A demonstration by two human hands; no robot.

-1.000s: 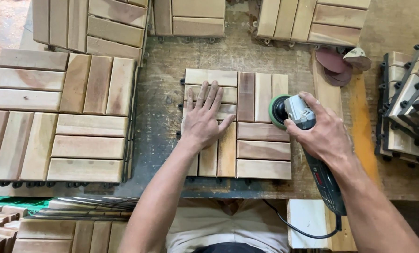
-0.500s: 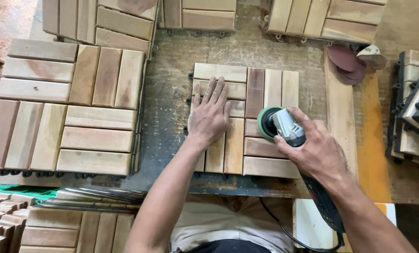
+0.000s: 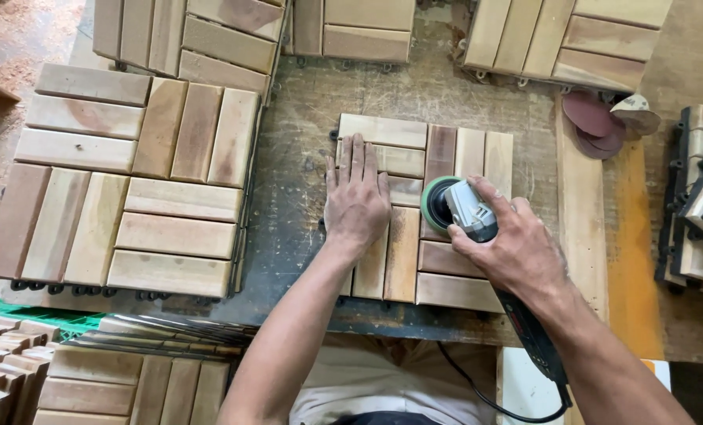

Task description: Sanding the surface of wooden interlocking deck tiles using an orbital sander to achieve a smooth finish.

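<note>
Two hands (image 3: pixel 357 201), one sander (image 3: pixel 455 208), one tile (image 3: pixel 453 157)

Left hand (image 3: pixel 357 201) pressed flat on wooden slat tile (image 3: pixel 446 149), fingers (image 3: pixel 357 153) spread. Right hand (image 3: pixel 512 248) gripping corded sander (image 3: pixel 455 206), its round pad on the tile's middle. Larger tile stack (image 3: pixel 131 181) left on scuffed worktop (image 3: pixel 304 157); sanding discs (image 3: pixel 591 122) far right.

Both my arms are bare from the wrists up to where they leave the view; no sleeves show on them. My left hand (image 3: pixel 357 201) and my right hand (image 3: pixel 516 253) wear no gloves, rings or watch. Veins and knuckles stand out on their backs. Below, at my waist, I wear light, cream-coloured cloth above a darker band.
</note>
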